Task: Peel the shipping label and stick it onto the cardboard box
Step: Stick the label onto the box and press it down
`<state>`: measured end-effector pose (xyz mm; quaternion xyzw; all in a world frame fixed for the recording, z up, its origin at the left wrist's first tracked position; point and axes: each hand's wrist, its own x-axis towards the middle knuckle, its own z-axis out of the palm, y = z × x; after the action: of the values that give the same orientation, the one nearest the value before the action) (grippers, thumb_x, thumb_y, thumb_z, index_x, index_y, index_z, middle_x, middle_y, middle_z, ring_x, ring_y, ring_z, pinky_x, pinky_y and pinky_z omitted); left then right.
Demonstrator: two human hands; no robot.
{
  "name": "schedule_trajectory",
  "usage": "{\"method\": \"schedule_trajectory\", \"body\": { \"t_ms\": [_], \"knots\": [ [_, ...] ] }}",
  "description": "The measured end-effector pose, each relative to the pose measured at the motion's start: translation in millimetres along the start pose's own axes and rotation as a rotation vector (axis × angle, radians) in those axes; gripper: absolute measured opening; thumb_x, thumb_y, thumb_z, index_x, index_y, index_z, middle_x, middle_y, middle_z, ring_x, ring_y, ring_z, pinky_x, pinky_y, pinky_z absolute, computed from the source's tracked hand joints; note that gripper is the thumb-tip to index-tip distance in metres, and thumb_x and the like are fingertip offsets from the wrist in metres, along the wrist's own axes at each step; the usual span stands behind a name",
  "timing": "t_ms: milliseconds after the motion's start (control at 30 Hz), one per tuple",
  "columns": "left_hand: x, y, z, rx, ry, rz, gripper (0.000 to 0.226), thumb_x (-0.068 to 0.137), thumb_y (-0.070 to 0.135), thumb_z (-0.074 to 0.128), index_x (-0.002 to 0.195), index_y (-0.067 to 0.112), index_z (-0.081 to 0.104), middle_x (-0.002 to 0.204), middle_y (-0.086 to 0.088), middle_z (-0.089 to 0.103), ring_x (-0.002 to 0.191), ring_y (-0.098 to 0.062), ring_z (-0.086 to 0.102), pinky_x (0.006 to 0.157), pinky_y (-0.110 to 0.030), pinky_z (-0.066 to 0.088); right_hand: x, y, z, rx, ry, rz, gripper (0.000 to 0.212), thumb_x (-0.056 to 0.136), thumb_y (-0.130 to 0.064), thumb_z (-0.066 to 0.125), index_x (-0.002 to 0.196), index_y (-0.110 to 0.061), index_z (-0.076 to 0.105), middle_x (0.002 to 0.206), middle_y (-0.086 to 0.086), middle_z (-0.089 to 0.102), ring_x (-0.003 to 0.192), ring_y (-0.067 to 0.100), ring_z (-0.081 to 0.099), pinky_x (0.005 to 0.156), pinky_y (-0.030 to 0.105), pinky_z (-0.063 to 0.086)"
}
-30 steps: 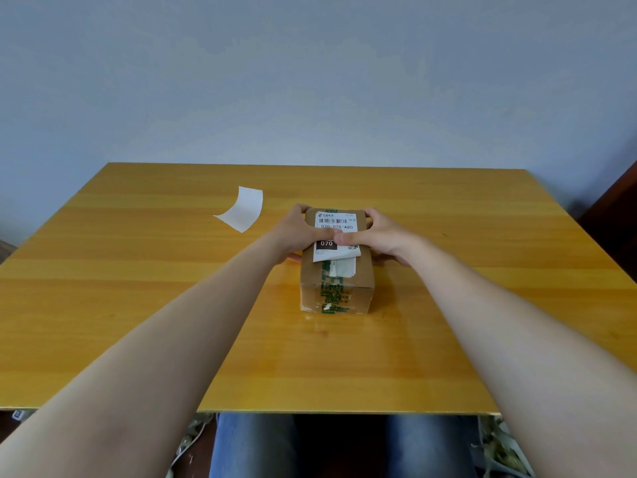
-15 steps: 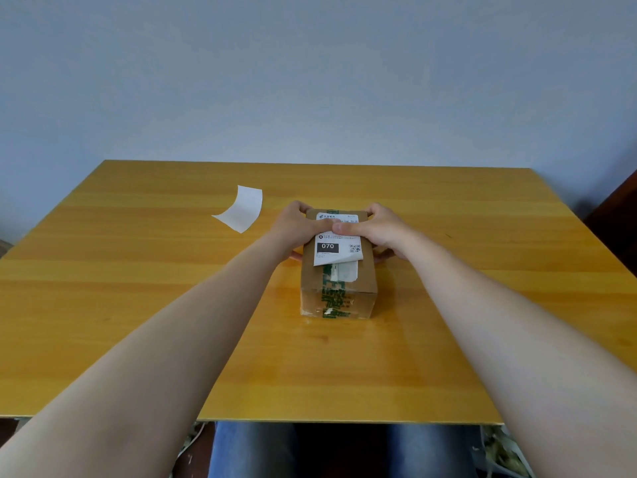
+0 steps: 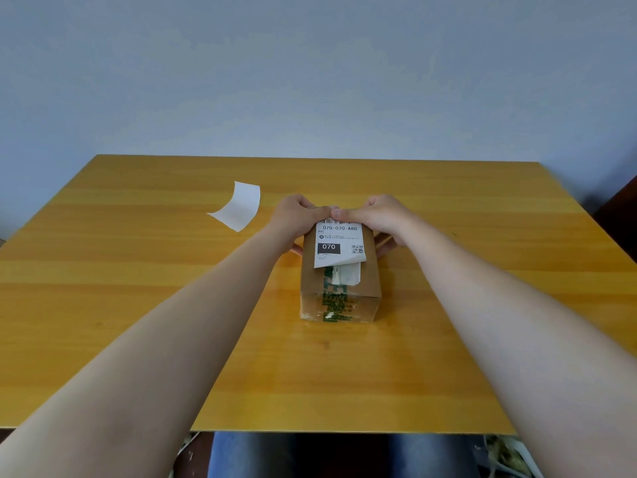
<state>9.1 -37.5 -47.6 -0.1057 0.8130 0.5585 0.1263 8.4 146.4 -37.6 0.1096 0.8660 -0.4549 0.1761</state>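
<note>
A small brown cardboard box with green printed tape stands in the middle of the table. A white shipping label printed "070-070-A80" lies on its top, with its near right corner curled up. My left hand and my right hand are at the box's far end. Both thumbs press down on the label's far edge, tips almost touching. The other fingers wrap the box's sides. An older white sticker scrap shows under the label's near edge.
A curled white backing paper lies on the yellow wooden table to the left of the box. A grey wall rises behind the table. A dark piece of furniture sits at the right edge.
Both thumbs have slid from the middle of the label to its far edge, uncovering the printed text. The box sits a little nearer to me in the frame.
</note>
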Motion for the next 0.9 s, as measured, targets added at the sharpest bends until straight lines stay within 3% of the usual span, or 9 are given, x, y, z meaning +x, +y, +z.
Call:
{"method": "schedule_trajectory", "body": {
  "t_ms": [200,367,500,667,800,900],
  "knots": [
    [5,2,0,0.020,0.017,0.002,0.037,0.091,0.046,0.075,0.085,0.020,0.049,0.105,-0.011,0.078,0.090,-0.028,0.073,0.057,-0.039,0.058,6,-2,2,-0.001,0.028,0.005,0.070,0.066,-0.071,0.088,0.097,-0.016,0.057,0.105,0.011,0.076,0.080,0.035,0.078,0.056,0.048,0.065],
    [6,2,1,0.023,0.015,0.000,0.037,0.092,0.045,0.074,0.085,0.020,0.049,0.104,-0.010,0.078,0.086,-0.027,0.071,0.057,-0.038,0.056,5,-1,3,-0.007,0.032,0.002,0.069,0.067,-0.071,0.086,0.097,-0.016,0.057,0.103,0.009,0.077,0.080,0.033,0.077,0.055,0.044,0.065],
    [3,2,-2,0.013,-0.013,0.002,0.038,0.097,0.051,0.068,0.087,0.018,0.050,0.095,-0.005,0.075,0.088,-0.025,0.070,0.057,-0.036,0.055,7,1,4,-0.014,0.052,0.010,0.068,0.076,-0.073,0.078,0.104,-0.013,0.061,0.104,0.009,0.076,0.083,0.035,0.076,0.066,0.049,0.066],
    [-13,4,-9,0.030,-0.099,-0.001,0.055,0.100,0.062,0.054,0.122,0.014,0.066,0.102,0.001,0.077,0.090,-0.015,0.071,0.061,-0.032,0.052,2,6,4,0.025,0.046,0.021,0.070,0.084,-0.080,0.062,0.106,-0.014,0.066,0.104,0.007,0.076,0.090,0.035,0.075,0.079,0.052,0.065],
    [-23,4,-14,0.076,-0.136,0.012,0.065,0.093,0.063,0.065,0.142,0.021,0.054,0.110,0.005,0.074,0.098,-0.012,0.068,0.064,-0.033,0.052,-5,9,7,0.027,-0.012,-0.036,0.066,0.085,-0.085,0.054,0.109,-0.025,0.068,0.111,0.004,0.075,0.104,0.031,0.072,0.090,0.050,0.061],
    [-30,0,-16,0.120,-0.178,0.022,0.078,0.090,0.057,0.073,0.152,0.023,0.040,0.109,0.007,0.071,0.097,-0.009,0.068,0.067,-0.033,0.053,-10,13,8,-0.014,-0.063,-0.140,0.069,0.086,-0.079,0.060,0.131,-0.027,0.066,0.130,0.004,0.069,0.117,0.030,0.066,0.095,0.049,0.059]
  ]
}}
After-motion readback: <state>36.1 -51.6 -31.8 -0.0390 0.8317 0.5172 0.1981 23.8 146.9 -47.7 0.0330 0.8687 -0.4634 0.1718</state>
